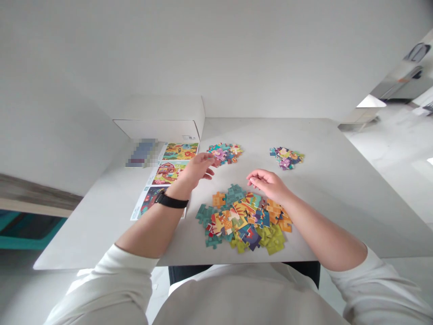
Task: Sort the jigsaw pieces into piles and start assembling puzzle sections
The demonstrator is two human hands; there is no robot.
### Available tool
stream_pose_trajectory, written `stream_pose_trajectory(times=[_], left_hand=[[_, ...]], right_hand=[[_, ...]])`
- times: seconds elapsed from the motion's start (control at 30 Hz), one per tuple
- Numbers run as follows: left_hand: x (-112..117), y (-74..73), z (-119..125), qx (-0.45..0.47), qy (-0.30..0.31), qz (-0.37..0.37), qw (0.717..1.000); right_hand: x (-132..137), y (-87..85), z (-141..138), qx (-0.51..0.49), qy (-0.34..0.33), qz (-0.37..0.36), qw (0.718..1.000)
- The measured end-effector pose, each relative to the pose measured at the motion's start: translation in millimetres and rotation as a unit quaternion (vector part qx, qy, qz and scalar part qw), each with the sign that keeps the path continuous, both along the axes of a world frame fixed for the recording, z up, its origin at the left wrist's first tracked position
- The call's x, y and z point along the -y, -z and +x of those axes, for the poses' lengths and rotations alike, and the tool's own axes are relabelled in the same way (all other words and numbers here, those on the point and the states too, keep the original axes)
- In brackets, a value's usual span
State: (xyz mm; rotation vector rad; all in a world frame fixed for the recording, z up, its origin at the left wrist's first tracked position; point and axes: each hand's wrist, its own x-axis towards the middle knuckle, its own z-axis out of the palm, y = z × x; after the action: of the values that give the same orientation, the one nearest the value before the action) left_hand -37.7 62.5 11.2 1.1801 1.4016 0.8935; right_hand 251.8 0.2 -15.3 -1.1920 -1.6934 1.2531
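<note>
The left hand (200, 168), fingers loosely bent, is beyond and left of the large puzzle pile (244, 215), its hold unclear; the right hand (267, 182), half-curled, seemingly empty, is just beyond it. The table (338, 180) runs wide rightward of the pile; its near edge (182, 262) lies close.

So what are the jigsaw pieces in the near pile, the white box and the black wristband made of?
The jigsaw pieces look like printed cardboard: flat, cleanly cut tabs, bright artwork. The white box is probably cardboard too, matte, with straight edges and small printed marks. The black wristband looks matte and flexible, curving around the wrist; rubber or fabric, I can't tell.
</note>
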Motion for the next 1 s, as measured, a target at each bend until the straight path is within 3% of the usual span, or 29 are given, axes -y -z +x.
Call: stream_pose_trajectory(times=[0.07,0.17,0.27,0.33,0.4,0.5,0.63,0.73,0.8,0.87,1.0], left_hand=[[18,-0.4,-6,-0.123,0.115,0.040,0.985],[40,2.3,-14,-0.303,0.272,0.108,0.907],[51,7.0,-18,-0.404,0.332,0.149,0.840],[51,8.5,-22,-0.422,0.344,0.165,0.823],[50,6.8,-27,-0.407,0.349,0.182,0.824],[48,-2.2,-33,-0.351,0.341,0.192,0.851],[56,-16.5,-28,-0.249,0.264,0.265,0.893],[65,-19.4,-14,-0.168,0.204,0.392,0.881],[71,-16.9,-4,-0.132,0.214,0.442,0.861],[76,-12.8,4,-0.121,0.241,0.443,0.855],[80,-6.1,12,-0.153,0.248,0.380,0.878]], right_hand=[[1,-1.0,-1,0.011,0.001,0.000,1.000],[3,-2.8,-3,0.029,-0.002,-0.004,1.000],[5,-3.5,-4,0.044,-0.007,-0.007,0.999],[6,-3.4,-4,0.050,-0.009,-0.004,0.999],[6,-3.0,-4,0.056,-0.011,-0.001,0.998],[5,-2.8,-3,0.062,-0.009,-0.003,0.998],[7,-3.1,-4,0.047,-0.020,-0.016,0.999],[10,-5.1,-7,0.010,-0.053,-0.035,0.998],[12,-7.5,-9,-0.022,-0.079,-0.052,0.995],[13,-10.2,-11,-0.050,-0.096,-0.064,0.992],[14,-13.9,-13,-0.073,-0.079,-0.086,0.990]])
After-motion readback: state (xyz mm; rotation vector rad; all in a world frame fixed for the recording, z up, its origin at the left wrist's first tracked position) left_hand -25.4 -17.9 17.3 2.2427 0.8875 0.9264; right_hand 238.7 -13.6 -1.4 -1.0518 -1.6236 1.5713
